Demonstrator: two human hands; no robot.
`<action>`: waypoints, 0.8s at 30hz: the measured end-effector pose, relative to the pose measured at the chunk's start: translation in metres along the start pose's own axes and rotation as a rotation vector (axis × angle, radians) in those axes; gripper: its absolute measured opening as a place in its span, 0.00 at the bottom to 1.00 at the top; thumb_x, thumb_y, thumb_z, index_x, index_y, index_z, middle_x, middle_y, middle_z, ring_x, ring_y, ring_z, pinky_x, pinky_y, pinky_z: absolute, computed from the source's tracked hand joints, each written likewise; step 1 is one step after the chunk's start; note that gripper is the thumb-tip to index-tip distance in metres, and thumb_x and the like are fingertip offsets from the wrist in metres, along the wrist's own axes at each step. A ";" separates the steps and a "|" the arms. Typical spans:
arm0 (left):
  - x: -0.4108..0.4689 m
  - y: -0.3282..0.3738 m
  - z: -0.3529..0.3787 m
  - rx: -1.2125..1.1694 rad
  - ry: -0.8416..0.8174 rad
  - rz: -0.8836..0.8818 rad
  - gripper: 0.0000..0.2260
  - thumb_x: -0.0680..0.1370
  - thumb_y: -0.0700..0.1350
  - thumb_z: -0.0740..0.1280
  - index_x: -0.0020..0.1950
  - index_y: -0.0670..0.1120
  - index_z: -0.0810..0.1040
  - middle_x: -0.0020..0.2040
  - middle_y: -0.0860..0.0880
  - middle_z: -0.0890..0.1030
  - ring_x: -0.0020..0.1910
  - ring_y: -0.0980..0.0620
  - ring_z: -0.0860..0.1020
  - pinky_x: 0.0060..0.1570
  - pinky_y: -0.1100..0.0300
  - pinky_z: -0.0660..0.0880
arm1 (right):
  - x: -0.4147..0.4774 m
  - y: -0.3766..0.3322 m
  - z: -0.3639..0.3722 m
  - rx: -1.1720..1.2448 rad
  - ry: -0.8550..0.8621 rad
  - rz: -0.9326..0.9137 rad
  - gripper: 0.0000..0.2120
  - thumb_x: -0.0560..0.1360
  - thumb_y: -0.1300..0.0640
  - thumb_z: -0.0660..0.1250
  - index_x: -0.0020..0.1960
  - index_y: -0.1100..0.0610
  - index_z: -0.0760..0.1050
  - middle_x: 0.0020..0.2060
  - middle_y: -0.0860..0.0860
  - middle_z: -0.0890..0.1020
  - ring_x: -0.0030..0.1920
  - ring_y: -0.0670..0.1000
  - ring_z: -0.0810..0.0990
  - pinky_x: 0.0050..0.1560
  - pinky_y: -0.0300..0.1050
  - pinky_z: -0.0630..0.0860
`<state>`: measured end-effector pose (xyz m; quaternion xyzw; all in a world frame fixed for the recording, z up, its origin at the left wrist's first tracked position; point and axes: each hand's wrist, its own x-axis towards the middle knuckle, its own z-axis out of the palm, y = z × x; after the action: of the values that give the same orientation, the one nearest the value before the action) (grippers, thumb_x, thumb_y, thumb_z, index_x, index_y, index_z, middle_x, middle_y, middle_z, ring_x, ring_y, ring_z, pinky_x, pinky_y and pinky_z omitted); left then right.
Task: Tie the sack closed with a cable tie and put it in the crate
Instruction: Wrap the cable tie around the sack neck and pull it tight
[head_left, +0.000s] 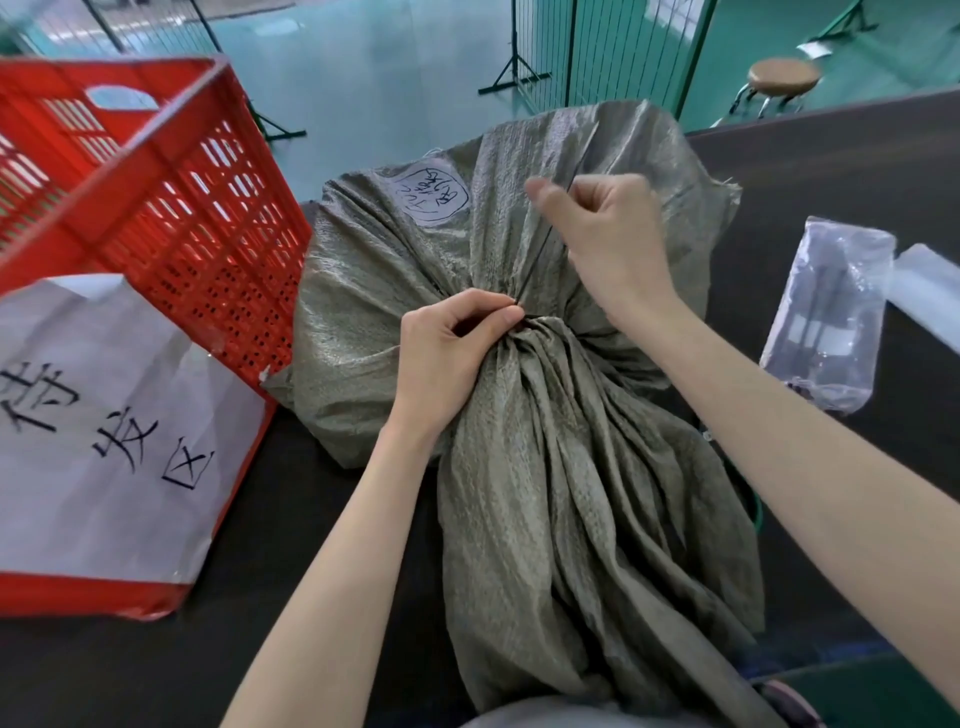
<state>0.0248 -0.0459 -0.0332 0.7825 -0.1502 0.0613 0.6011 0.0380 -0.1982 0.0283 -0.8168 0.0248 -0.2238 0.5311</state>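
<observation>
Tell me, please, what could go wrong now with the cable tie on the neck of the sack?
1. The left hand pinches the cable tie right at the gathered neck of the sack, so the closing loop might nip the skin.
2. The right hand grips only the thin tail of the tie; it may slip out and leave the loop loose.
3. The folds at the neck look uneven, so some cloth could escape the loop.

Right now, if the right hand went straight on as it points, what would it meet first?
Probably the sack, near its handwritten label: the right hand, gripping the cable tie, points that way. Depth is unclear; it might pass above.
</observation>
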 end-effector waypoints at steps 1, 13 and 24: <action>-0.001 -0.001 -0.001 0.006 0.003 0.005 0.02 0.73 0.42 0.73 0.45 0.48 0.84 0.40 0.54 0.85 0.40 0.60 0.80 0.47 0.62 0.76 | -0.002 0.002 0.003 -0.038 -0.010 0.005 0.24 0.74 0.50 0.67 0.24 0.54 0.62 0.19 0.47 0.63 0.20 0.44 0.60 0.29 0.35 0.60; -0.002 -0.003 -0.004 0.036 0.030 0.097 0.02 0.72 0.38 0.73 0.40 0.42 0.81 0.47 0.46 0.76 0.45 0.62 0.75 0.47 0.70 0.70 | -0.010 0.013 0.014 0.040 -0.143 0.072 0.23 0.73 0.54 0.65 0.23 0.55 0.60 0.20 0.49 0.60 0.23 0.48 0.58 0.28 0.44 0.57; -0.011 -0.008 -0.009 0.095 -0.042 0.125 0.05 0.73 0.38 0.72 0.40 0.38 0.78 0.46 0.45 0.77 0.46 0.55 0.76 0.50 0.66 0.70 | -0.003 0.001 0.001 0.386 -0.119 0.149 0.24 0.78 0.63 0.62 0.25 0.55 0.60 0.23 0.50 0.60 0.19 0.47 0.56 0.23 0.39 0.55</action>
<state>0.0180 -0.0336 -0.0411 0.8003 -0.2082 0.0892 0.5551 0.0356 -0.1970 0.0257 -0.7077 0.0104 -0.1360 0.6932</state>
